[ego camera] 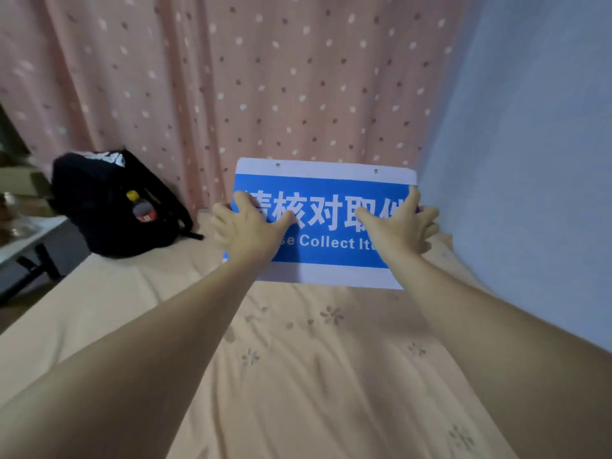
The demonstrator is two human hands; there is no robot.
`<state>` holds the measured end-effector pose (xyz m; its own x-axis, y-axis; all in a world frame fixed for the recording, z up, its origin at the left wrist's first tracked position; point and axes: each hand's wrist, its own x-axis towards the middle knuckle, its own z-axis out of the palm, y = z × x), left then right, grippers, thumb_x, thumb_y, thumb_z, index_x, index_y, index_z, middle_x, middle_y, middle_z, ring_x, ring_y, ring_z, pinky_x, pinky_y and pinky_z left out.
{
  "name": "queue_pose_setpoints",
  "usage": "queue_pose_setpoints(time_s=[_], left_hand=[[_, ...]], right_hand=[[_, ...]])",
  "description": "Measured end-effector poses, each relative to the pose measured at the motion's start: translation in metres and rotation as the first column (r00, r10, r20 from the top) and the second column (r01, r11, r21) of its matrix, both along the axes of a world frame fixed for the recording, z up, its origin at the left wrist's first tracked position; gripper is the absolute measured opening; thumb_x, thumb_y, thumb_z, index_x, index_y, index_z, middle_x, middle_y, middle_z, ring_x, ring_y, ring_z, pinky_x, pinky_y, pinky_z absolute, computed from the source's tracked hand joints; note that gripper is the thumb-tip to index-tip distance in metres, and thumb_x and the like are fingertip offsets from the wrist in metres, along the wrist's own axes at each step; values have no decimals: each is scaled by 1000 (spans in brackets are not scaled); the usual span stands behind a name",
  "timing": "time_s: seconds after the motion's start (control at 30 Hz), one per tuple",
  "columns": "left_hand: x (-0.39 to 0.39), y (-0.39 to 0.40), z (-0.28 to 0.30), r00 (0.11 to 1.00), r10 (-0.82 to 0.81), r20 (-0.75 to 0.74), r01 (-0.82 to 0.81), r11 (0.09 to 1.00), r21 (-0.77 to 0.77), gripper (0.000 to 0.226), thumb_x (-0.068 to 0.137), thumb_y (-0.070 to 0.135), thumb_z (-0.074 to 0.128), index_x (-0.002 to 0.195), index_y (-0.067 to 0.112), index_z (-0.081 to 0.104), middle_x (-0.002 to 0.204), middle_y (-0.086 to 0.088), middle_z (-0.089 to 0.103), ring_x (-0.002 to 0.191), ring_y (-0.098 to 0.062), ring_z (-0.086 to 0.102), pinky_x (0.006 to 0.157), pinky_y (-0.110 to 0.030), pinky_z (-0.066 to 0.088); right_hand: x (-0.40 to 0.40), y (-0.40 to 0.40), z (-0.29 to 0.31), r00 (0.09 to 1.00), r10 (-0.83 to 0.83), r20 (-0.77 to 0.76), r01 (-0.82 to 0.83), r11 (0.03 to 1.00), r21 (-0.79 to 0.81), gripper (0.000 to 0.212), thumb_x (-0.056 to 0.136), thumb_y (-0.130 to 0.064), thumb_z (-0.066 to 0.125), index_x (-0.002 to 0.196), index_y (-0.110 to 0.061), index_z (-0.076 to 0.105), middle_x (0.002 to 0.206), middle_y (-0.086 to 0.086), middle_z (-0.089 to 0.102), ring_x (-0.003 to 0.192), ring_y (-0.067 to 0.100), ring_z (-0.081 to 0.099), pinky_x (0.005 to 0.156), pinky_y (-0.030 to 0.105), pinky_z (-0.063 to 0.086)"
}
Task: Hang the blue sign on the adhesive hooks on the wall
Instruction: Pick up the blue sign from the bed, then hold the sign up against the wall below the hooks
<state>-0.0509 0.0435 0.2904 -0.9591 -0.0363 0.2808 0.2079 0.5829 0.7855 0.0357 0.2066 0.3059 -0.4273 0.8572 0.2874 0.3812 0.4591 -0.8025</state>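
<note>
The blue sign (326, 207) with white borders, white Chinese characters and English words stands nearly upright over the far end of the bed, in front of the pink dotted curtain. Two small holes pierce its top white strip. My left hand (246, 223) grips its left edge, thumb across the front. My right hand (402, 223) grips its right edge the same way. No adhesive hooks show in this view.
A peach bedsheet (298, 359) with flower prints covers the bed below my arms. A black backpack (112, 207) holding a bottle sits at the far left of the bed. The pale blue wall (530, 160) runs along the right. A white table (20, 236) stands at left.
</note>
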Motion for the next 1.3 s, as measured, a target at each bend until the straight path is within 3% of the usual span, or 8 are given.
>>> queue_pose_setpoints(time_s=[0.27, 0.53, 0.73, 0.87, 1.07, 1.3], left_hand=[[0, -19, 90, 979, 28, -203, -3, 992, 125, 64, 69, 57, 67, 110, 16, 40, 127, -10, 35, 119, -32, 34, 99, -41, 30], [2, -24, 116, 958, 28, -287, 27, 982, 187, 59, 71, 54, 66, 108, 16, 40, 127, -9, 33, 119, -29, 31, 100, -39, 26], [18, 19, 133, 948, -59, -314, 127, 971, 200, 61, 71, 55, 67, 109, 15, 40, 129, -10, 33, 118, -31, 32, 100, -41, 28], [56, 82, 144, 922, -190, -336, 272, 938, 217, 62, 72, 56, 66, 111, 15, 40, 129, -10, 34, 118, -30, 33, 100, -40, 28], [183, 211, 158, 808, -473, -352, 568, 785, 248, 64, 74, 56, 67, 113, 13, 43, 133, -10, 36, 119, -31, 36, 98, -39, 31], [362, 306, 181, 575, -716, -396, 817, 472, 331, 65, 72, 55, 69, 114, 13, 44, 135, -9, 35, 123, -30, 35, 101, -40, 30]], right_hand=[[4, -21, 97, 981, 20, -192, 8, 990, 141, 93, 65, -51, 73, 142, -24, 27, 132, 9, 32, 118, 30, 36, 94, 43, 36], [9, -28, 129, 967, -6, -255, 65, 972, 224, 96, 67, -53, 73, 144, -25, 24, 137, 10, 32, 121, 31, 36, 99, 43, 34], [39, 3, 145, 948, -96, -302, 177, 951, 253, 95, 65, -53, 72, 143, -26, 24, 133, 7, 32, 119, 29, 36, 99, 41, 33], [100, 46, 159, 914, -232, -332, 329, 904, 275, 96, 65, -52, 72, 144, -26, 24, 134, 7, 32, 120, 28, 36, 99, 40, 32], [261, 114, 181, 776, -529, -344, 625, 721, 299, 98, 65, -53, 72, 145, -26, 23, 135, 6, 32, 121, 30, 35, 101, 40, 29], [453, 138, 212, 538, -756, -374, 839, 436, 325, 99, 65, -49, 73, 147, -26, 22, 134, 7, 32, 121, 30, 35, 99, 39, 30]])
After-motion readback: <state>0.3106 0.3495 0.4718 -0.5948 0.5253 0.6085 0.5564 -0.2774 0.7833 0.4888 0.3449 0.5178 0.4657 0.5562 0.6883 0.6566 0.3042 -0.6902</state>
